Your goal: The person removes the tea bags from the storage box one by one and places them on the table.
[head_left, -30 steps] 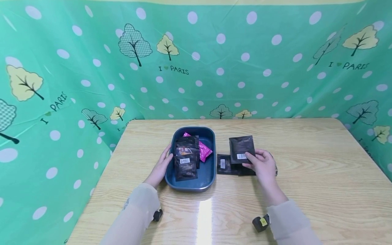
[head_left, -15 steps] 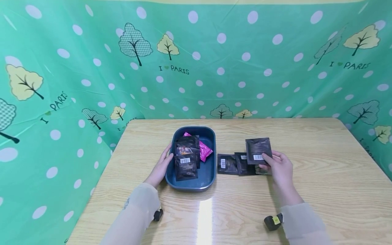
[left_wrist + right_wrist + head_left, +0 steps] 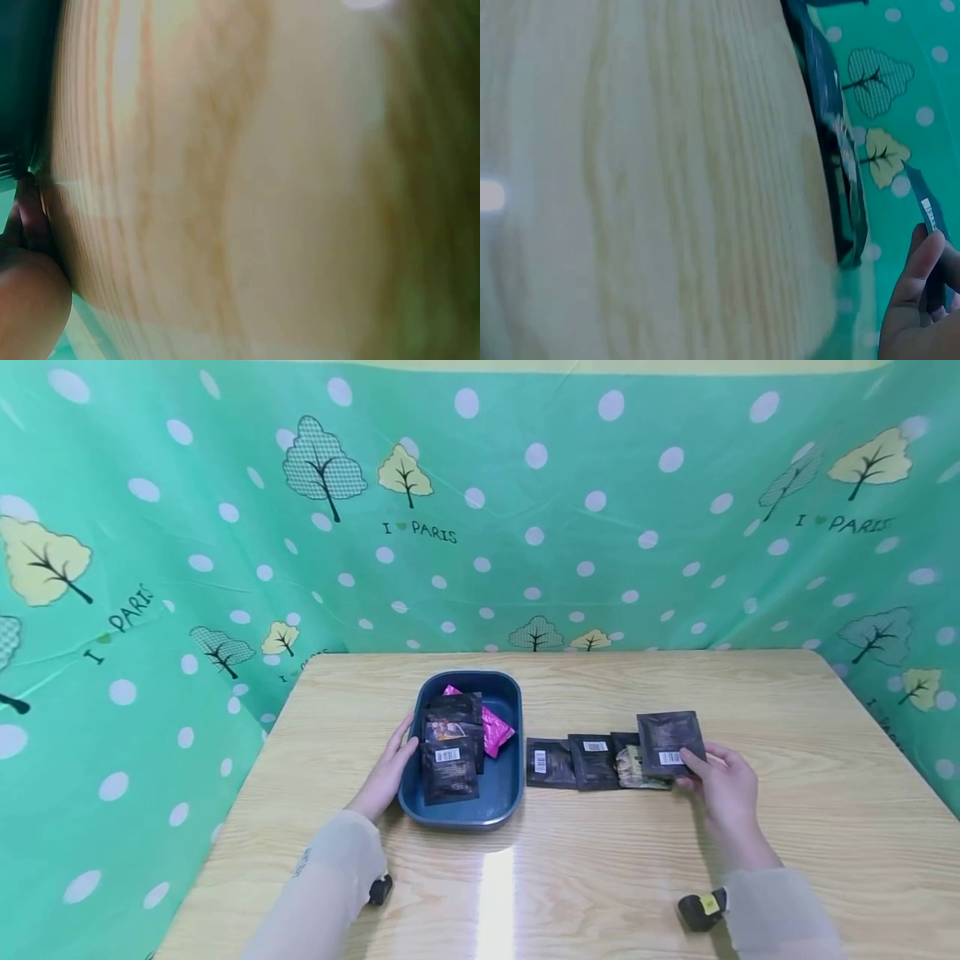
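My right hand [image 3: 726, 783] pinches a flat black square sachet [image 3: 666, 733] with a barcode label, thumb on its front face. The sachet [image 3: 924, 196] shows edge-on in the right wrist view. It overlaps the end of a row of black sachets lying on the table: one at the left [image 3: 553, 768], a middle one [image 3: 596, 767] and a right one with a printed picture [image 3: 632, 765]. My left hand [image 3: 386, 774] rests against the left side of a dark blue box [image 3: 498, 797], fingers along its outer wall. Inside the box lie several black sachets [image 3: 450, 781] and a pink packet [image 3: 495, 731].
The wooden table [image 3: 817, 760] extends to the right of the row. A green dotted curtain [image 3: 480, 527] hangs along its back and sides. Small black cameras are strapped under both wrists, the right one [image 3: 701, 910] bearing a yellow tag.
My right hand has carried the held sachet to the right along the row, uncovering the middle sachet and then the one with the printed picture. My left hand stays at the box.
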